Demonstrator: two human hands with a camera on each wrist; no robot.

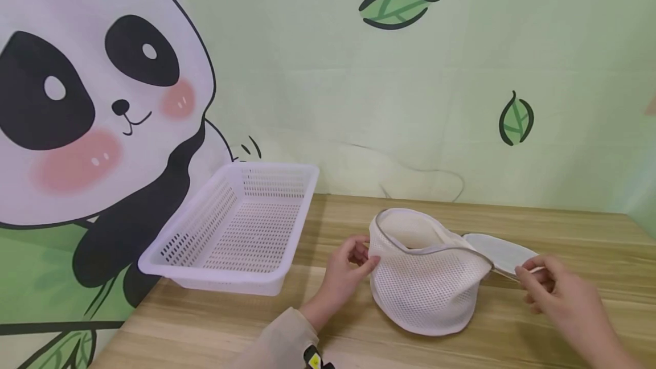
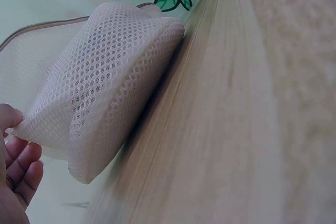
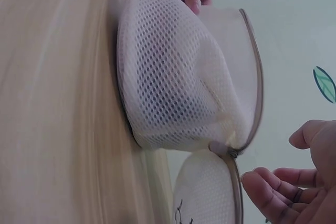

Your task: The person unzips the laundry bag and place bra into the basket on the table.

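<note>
A white mesh laundry bag with a grey zip edge stands on the wooden table, its round mouth unzipped and facing up. Its flap lid hangs out to the right, still joined at the zip. My left hand pinches the bag's left side between thumb and fingers; the pinched mesh shows in the left wrist view. Beside the lid's outer edge is my right hand, and in the right wrist view its thumb and fingers are spread apart with nothing between them. The bag's inner bottom is hidden.
A white plastic basket with slotted walls stands left of the bag, near the back wall. Behind the table hangs a green backdrop with a panda and leaves. The wooden table runs in front of both.
</note>
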